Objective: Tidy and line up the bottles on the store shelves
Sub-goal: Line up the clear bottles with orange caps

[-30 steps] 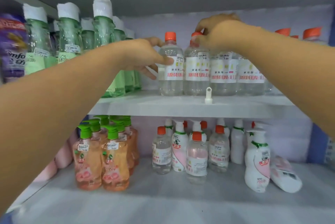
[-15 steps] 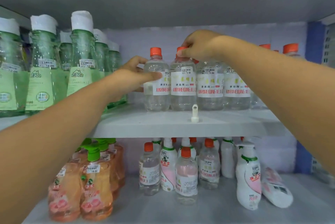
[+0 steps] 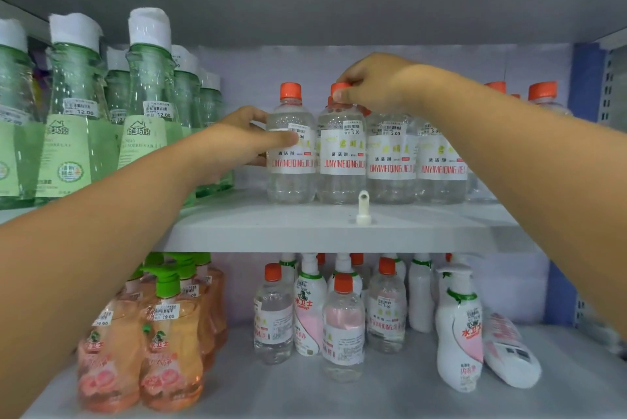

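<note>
Now, both arms reach up and forward to the upper shelf (image 3: 305, 232). The left hand (image 3: 237, 144) comes in from the lower left, forearm angled up across the frame, and wraps around the side of the leftmost clear bottle (image 3: 290, 161): the thumb lies across its front label by the price sticker, the fingers curl behind its left side. That bottle stands upright at the left end of a front row of clear bottles with orange caps and red-lettered white labels, touching its neighbour.

The right hand (image 3: 376, 83) arrives from the right, wrist bent down, knuckles up, and its fingertips pinch the orange cap of the second clear bottle (image 3: 341, 161) from above. The hand covers most of that cap. To its right stand two more of the row, the third clear bottle (image 3: 392, 161) and the fourth clear bottle (image 3: 441, 164), partly behind the forearm.

A small white peg (image 3: 363, 208) sticks up from the shelf just in front of the row. Tall green bottles (image 3: 146, 120) with white caps crowd the left of the shelf. Below, on the lower shelf (image 3: 390, 395), stand orange pump bottles (image 3: 169, 351), more clear bottles, and white bottles, one white bottle (image 3: 509, 354) lying tipped on its side at the right.
</note>
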